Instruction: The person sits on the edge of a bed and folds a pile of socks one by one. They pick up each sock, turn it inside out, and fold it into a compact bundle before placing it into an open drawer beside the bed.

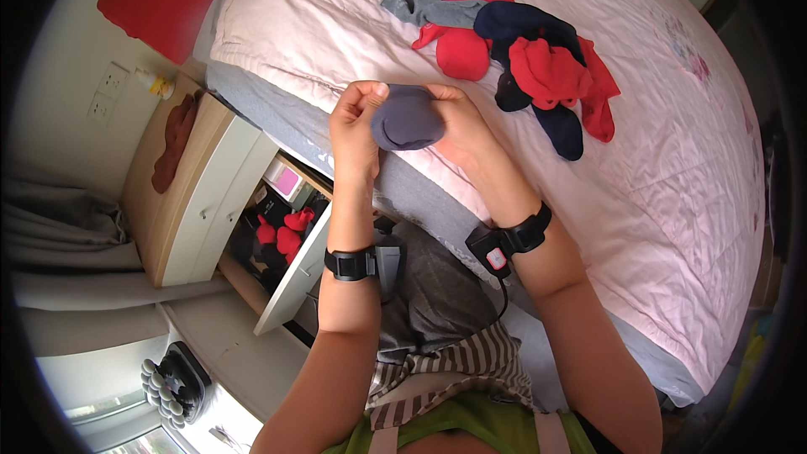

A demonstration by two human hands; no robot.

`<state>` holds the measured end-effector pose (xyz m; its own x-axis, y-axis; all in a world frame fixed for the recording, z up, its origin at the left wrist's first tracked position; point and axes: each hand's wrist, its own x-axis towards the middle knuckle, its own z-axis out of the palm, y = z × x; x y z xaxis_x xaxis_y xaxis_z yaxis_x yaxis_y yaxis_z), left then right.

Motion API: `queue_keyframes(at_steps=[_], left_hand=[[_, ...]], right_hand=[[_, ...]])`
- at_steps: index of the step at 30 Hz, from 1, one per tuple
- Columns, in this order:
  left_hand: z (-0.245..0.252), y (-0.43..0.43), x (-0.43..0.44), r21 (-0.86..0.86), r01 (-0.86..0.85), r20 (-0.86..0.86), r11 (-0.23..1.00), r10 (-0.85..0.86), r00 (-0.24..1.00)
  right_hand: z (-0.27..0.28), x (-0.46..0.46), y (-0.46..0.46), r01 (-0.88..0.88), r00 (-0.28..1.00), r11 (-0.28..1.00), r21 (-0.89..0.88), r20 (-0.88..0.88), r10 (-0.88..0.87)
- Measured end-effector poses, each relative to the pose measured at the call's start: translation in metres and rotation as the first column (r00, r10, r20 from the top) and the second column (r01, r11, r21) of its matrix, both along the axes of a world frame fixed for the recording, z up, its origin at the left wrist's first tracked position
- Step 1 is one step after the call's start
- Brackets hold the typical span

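Note:
Between my two hands is a dark grey-purple sock (pixel 408 120), bunched into a rounded bundle above the near edge of the bed. My left hand (pixel 356 120) pinches its left side, thumb on top. The fingers of my right hand (pixel 463 120) grip the other side, partly hidden behind the fabric. Beyond them a loose pile lies on the pink quilt (pixel 662 214): grey socks (pixel 451 11), red socks (pixel 548 72) and navy socks (pixel 529 22). A black sock (pixel 512 93) shows under the red ones.
At left a wooden-topped cabinet (pixel 142 202) has a pulled-out drawer (pixel 293 271) holding red and dark items and a box. A brown cloth item (pixel 175 145) and a yellow-labelled bottle (pixel 155 84) rest on its top. A red cushion-like item (pixel 164 0) is by the bed's head.

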<state>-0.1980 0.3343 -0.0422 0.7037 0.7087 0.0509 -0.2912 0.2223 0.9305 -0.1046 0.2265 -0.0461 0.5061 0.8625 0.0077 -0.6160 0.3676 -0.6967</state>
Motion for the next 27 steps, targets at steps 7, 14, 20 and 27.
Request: queue_keyframes(at_steps=[7, 14, 20, 27], left_hand=[[-0.002, -0.015, 0.007, -0.04, 0.175, 0.118, 0.984, -0.169, 0.979], [0.012, 0.003, -0.011, -0.23, 0.087, 0.259, 0.969, -0.025, 0.966], [0.011, 0.01, -0.022, 0.187, 0.128, -0.048, 0.974, -0.121, 0.991], [0.009, 0.009, -0.044, -0.325, -0.127, 0.12, 0.937, 0.173, 0.978]], right_hand=[[0.007, -0.001, -0.006, -0.282, 0.952, 0.948, 0.149, -0.08, 0.296], [0.02, 0.002, -0.002, 0.004, 0.996, 1.0, -0.012, 0.094, -0.003], [0.001, 0.008, -0.002, 0.135, 0.694, 0.938, -0.318, 0.707, 0.14], [0.026, 0.038, -0.022, 0.32, 0.485, 0.929, -0.187, 0.875, 0.01]])
